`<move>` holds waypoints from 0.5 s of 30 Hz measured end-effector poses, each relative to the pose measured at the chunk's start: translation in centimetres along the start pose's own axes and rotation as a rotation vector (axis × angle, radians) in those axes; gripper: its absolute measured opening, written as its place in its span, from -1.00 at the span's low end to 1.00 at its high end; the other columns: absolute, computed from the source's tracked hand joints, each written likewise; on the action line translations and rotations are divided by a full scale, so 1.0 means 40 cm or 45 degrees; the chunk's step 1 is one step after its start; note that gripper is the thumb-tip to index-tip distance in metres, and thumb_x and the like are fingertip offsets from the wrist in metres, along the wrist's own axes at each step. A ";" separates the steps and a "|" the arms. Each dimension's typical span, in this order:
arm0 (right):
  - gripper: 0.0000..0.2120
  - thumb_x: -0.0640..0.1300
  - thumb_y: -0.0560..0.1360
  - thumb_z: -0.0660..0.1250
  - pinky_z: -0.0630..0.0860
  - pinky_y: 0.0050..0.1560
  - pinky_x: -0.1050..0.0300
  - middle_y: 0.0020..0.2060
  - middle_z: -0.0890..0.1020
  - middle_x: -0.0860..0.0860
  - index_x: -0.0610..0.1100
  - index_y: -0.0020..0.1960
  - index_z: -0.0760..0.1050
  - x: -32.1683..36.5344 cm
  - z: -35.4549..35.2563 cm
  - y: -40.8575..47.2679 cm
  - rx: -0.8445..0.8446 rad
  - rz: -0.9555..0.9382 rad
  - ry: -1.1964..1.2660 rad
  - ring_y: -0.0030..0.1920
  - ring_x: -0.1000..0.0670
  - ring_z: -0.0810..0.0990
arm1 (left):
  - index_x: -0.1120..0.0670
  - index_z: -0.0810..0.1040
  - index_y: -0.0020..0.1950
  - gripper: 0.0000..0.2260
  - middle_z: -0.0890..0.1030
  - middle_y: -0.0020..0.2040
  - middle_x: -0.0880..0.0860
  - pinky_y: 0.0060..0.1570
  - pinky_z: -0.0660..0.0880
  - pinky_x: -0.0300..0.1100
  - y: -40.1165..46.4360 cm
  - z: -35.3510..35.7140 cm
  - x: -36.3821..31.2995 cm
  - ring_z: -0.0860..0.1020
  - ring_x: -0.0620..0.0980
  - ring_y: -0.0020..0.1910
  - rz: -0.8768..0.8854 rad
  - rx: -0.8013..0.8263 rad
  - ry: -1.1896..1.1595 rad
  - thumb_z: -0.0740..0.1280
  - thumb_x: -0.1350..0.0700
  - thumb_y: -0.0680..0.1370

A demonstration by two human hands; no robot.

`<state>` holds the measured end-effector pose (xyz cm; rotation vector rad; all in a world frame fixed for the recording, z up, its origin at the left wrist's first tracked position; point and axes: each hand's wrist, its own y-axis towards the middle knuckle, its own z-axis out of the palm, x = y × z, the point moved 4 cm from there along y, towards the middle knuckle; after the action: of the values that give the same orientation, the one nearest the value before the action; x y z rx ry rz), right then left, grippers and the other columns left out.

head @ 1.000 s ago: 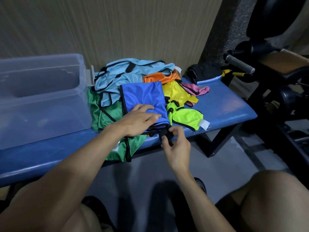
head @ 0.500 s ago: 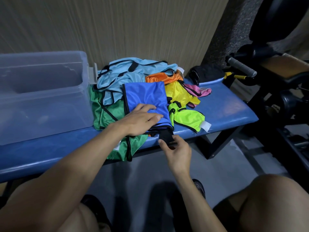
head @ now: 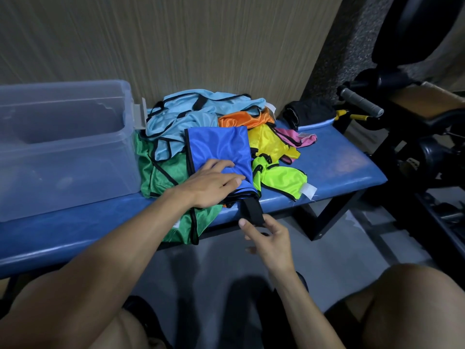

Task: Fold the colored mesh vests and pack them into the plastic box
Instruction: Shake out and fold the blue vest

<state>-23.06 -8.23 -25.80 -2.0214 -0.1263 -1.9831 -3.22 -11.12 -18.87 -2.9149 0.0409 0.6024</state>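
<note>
The clear plastic box [head: 68, 152] stood at the left of the blue padded surface [head: 334, 167], against the wall; through its frosted walls nothing coloured showed inside, though its floor could not be made out clearly. Just beside its right wall lay the heap of mesh vests: a light blue vest [head: 186, 114] at the back, a green vest [head: 163, 177] touching the box and hanging over the front edge, then an orange vest [head: 246, 119], yellow vest [head: 269, 142], pink vest [head: 297, 137] and neon green vest [head: 281, 177] to the right. On top lay the folded royal blue vest [head: 216, 147]. The left hand [head: 211, 182] lay flat on its near end, fingers straight and slightly spread, pressing it down. The right hand [head: 269, 238] pinched the black strap [head: 251, 210] hanging from the vest's near corner between thumb and fingers, over the surface's front edge.
</note>
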 end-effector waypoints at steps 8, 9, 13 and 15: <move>-0.71 0.27 0.41 0.51 0.65 -0.15 -0.19 -0.24 0.62 0.12 0.06 -0.19 0.60 -0.011 -0.031 -0.004 -0.402 -0.196 -0.210 -0.23 -0.06 0.66 | -0.26 0.30 0.56 -0.54 0.08 0.61 -0.17 0.58 0.00 0.06 0.001 0.006 0.001 -0.10 -0.13 0.57 -0.007 0.001 0.028 -0.11 -0.26 0.70; -0.69 0.27 0.41 0.50 0.63 -0.15 -0.15 -0.25 0.61 0.11 0.05 -0.24 0.58 -0.005 -0.036 -0.005 -0.414 -0.244 -0.265 -0.25 -0.04 0.64 | -0.27 0.30 0.56 -0.54 0.08 0.61 -0.17 0.58 0.00 0.06 0.002 0.006 0.001 -0.09 -0.13 0.57 -0.008 0.000 0.029 -0.11 -0.25 0.70; -0.58 0.12 0.48 0.52 0.45 -0.26 0.09 -0.45 0.52 0.07 -0.10 -0.38 0.47 0.051 -0.027 -0.016 -0.416 -0.311 -0.318 -0.43 0.08 0.42 | -0.29 0.28 0.56 -0.55 0.09 0.61 -0.16 0.58 0.00 0.06 0.003 0.007 -0.001 -0.08 -0.12 0.57 -0.003 -0.008 0.045 -0.10 -0.25 0.70; -0.56 0.06 0.49 0.52 0.36 -0.33 0.17 -0.52 0.44 0.09 -0.13 -0.41 0.44 0.061 -0.012 -0.018 -0.414 -0.299 -0.307 -0.46 0.11 0.32 | -0.29 0.26 0.57 -0.56 0.08 0.61 -0.16 0.58 0.00 0.06 0.002 0.009 -0.001 -0.09 -0.10 0.57 0.000 -0.014 0.065 -0.09 -0.24 0.70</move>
<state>-23.61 -8.04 -23.26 -2.5574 -0.1031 -1.9910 -3.41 -11.15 -19.21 -2.9407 0.0436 0.5300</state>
